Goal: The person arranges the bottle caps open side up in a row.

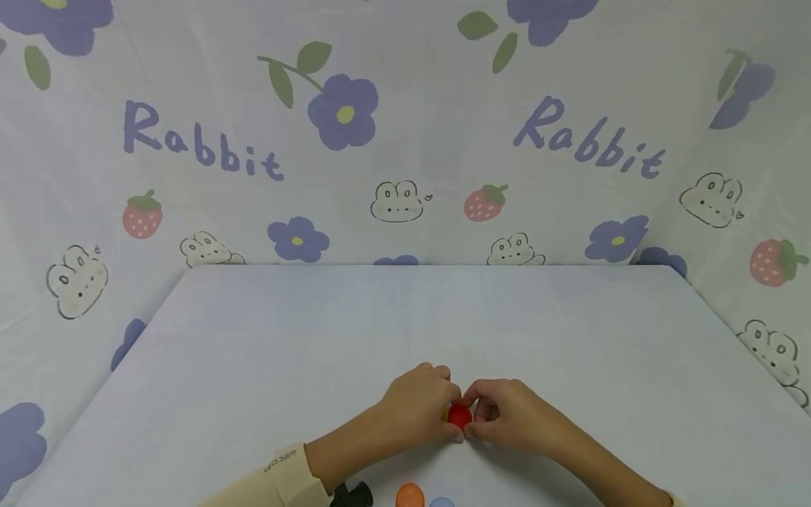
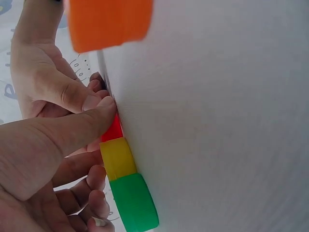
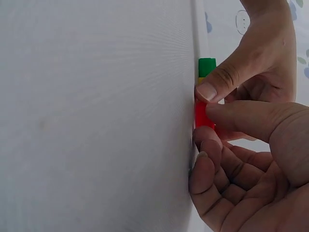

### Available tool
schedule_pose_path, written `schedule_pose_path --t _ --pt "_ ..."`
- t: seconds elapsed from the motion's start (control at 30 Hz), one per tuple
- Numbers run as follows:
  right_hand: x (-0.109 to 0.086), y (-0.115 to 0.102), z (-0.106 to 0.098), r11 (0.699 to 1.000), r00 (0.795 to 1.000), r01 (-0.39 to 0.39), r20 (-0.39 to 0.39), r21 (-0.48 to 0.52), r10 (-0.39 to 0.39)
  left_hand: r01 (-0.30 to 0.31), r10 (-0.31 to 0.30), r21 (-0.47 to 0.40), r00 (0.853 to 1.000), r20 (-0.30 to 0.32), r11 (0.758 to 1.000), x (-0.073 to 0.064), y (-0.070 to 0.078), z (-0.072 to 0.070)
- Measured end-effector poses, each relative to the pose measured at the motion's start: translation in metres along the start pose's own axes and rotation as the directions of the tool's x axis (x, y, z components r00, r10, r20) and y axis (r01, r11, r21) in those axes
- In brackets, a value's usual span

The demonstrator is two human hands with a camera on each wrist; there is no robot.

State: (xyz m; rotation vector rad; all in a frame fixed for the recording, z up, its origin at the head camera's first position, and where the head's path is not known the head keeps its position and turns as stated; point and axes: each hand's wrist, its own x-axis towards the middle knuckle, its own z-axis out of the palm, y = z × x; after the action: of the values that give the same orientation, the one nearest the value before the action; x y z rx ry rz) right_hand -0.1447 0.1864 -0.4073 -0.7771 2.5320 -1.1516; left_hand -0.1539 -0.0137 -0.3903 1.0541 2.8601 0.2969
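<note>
A small red round piece [image 1: 460, 417], cap-like from above, stands on the white table between my two hands. My left hand [image 1: 418, 408] pinches its left side, thumb at the front and a finger behind. From the right, the thumb and index finger of my right hand [image 1: 510, 419] grip the same piece. In the left wrist view a yellow round piece [image 2: 119, 158] touches the red one, and a green round piece [image 2: 135, 203] touches the yellow, all in one row. From the head, my left hand hides the green piece and nearly all of the yellow.
Near the table's front edge lie an orange round piece [image 1: 410, 495], a pale blue round piece [image 1: 442, 502] and a black object [image 1: 353, 495], partly cut off. A patterned cloth [image 1: 405, 141] rises behind the white table [image 1: 405, 317] and along its sides.
</note>
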Motion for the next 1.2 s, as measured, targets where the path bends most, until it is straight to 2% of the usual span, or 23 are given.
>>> schedule_pose_path --t 0.2,0.43,0.63,0.8,0.87,0.93,1.03,1.1,1.2 --pt "0.001 -0.002 0.0 1.0 1.0 -0.012 0.008 -0.017 0.012 0.004 -0.004 -0.018 1.0 0.023 1.0 0.002 -0.002 0.003" --pt "-0.002 -0.003 -0.001 1.0 1.0 -0.013 0.013 -0.014 0.013 0.026 -0.025 -0.013 0.999 0.019 1.0 -0.001 -0.003 0.002" --pt "-0.011 -0.008 -0.004 0.997 0.999 -0.04 0.01 -0.07 0.041 0.04 -0.041 -0.065 0.999 -0.016 0.997 -0.018 -0.005 -0.004" --pt "-0.026 -0.012 -0.005 1.0 0.996 0.015 0.089 -0.016 -0.014 0.002 -0.003 -0.139 1.0 -0.007 0.99 -0.039 -0.001 -0.007" --pt "-0.033 -0.014 -0.004 0.999 0.988 0.024 0.149 0.027 -0.028 -0.043 0.043 -0.176 0.999 -0.003 0.983 -0.047 0.003 -0.005" --pt "-0.041 -0.018 -0.004 0.996 0.974 -0.055 0.225 0.07 0.038 -0.087 0.092 -0.203 0.996 0.019 0.975 -0.052 0.009 -0.003" --pt "-0.051 -0.026 -0.004 0.978 0.929 -0.205 0.323 0.047 0.179 -0.146 0.161 -0.187 0.985 0.066 0.971 -0.054 0.017 0.001" --pt "-0.056 -0.029 -0.004 0.964 0.899 -0.265 0.365 0.009 0.244 -0.169 0.187 -0.149 0.976 0.11 0.974 -0.053 0.022 0.004" --pt "-0.06 -0.03 -0.001 0.972 0.89 -0.234 0.393 -0.036 0.229 -0.207 0.22 -0.096 0.963 0.152 0.974 -0.051 0.027 0.01"
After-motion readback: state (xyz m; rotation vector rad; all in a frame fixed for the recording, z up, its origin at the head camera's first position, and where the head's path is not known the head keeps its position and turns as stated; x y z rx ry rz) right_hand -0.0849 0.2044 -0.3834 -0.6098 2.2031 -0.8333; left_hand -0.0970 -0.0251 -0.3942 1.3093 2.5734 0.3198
